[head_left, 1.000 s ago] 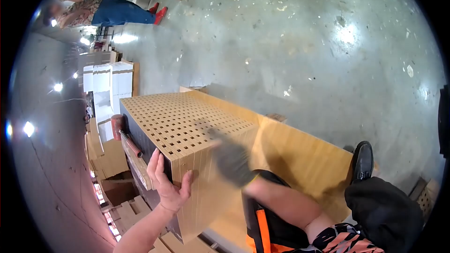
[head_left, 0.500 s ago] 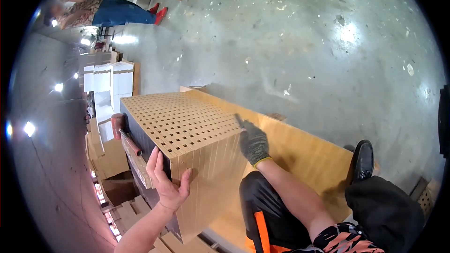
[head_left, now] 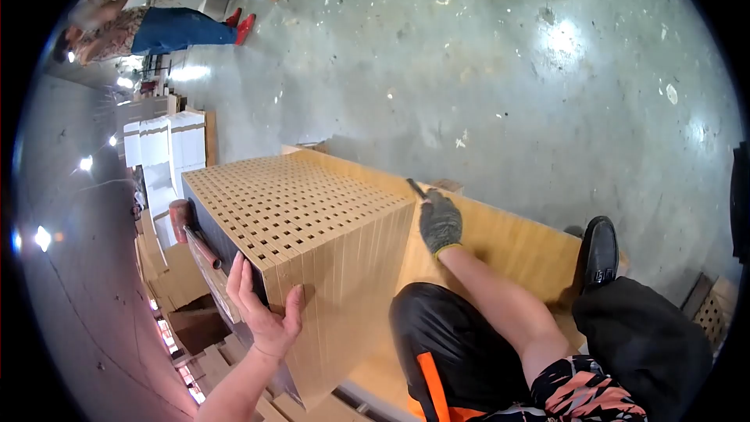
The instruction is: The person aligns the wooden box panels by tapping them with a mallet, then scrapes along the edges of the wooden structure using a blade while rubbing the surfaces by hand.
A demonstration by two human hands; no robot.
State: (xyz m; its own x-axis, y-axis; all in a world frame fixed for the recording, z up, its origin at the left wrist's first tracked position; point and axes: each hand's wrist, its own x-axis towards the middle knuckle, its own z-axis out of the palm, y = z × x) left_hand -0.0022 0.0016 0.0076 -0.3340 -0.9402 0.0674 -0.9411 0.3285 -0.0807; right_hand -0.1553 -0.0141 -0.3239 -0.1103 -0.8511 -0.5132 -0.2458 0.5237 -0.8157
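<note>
A block of pale wooden strips [head_left: 351,258], its top patterned with rows of small square holes, stands in front of me with a dark panel along its left side. My left hand [head_left: 268,320], bare, rests on the near left corner. Its fingers are stretched along the dark side and its thumb lies against the front face. To the right of the block, my right hand [head_left: 441,223] wears a grey glove with a yellow cuff and is closed around a short dark stick-like tool [head_left: 416,187]. The tool's exact kind is unclear. Below that hand lies a long yellowish wooden panel [head_left: 508,246].
Red-brown cylindrical objects [head_left: 181,215] sit by the block's left side. Cardboard pieces [head_left: 173,266] and white stacked boxes [head_left: 168,141] are beyond. My shoe [head_left: 601,254] is at the right. Two other people stand at the upper left, one in blue trousers [head_left: 180,31].
My right hand has moved away from the block's top edge to the right, with the dark tool still in it. My left hand stays on the corner; the view has shifted slightly.
</note>
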